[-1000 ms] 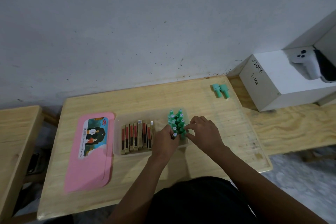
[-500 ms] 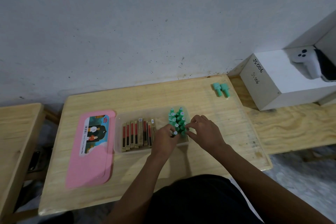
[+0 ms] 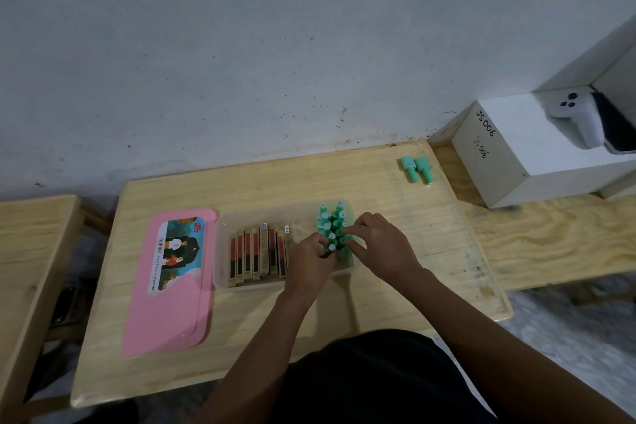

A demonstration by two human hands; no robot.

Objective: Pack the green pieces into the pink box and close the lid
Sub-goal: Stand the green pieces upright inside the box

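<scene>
A white controller (image 3: 575, 119) lies atop the labelled white box (image 3: 516, 162).

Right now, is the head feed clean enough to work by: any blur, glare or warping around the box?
Head view: dim, even light, no strong glare on the box; left hand and right hand cast soft shadows toward the near edge of the table; wide-angle bend curves its edges; labels on the green pieces too small to read; lower-right floor smeared.

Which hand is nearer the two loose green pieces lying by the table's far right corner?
Right. The right hand works at the packed green pieces in the box, nearer the camera and left of the loose pair; the left hand is even farther left.
</scene>
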